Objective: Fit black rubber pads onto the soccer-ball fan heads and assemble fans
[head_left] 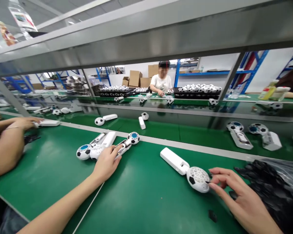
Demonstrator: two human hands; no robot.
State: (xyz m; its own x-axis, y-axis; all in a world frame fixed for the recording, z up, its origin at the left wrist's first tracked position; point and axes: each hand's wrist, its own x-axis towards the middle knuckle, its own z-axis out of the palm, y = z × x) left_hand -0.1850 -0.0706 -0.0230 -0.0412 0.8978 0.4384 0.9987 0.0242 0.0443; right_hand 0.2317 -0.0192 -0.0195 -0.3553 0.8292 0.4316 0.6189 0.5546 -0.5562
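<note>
A small black piece [208, 182] is pinched between thumb and finger of the right hand [235, 190] at the right edge of the white device [185, 169] lying on the green table [146, 198], though whether contact is made cannot be told; it would best be squared to the patterned head [198, 178] before any pressing. An open-handled device [126, 145] is clasped by the left hand [107, 164]. Bare room is left between the hands, bounded by the pale rail [175, 144] beyond and the black pile [268, 185] at right.
</note>
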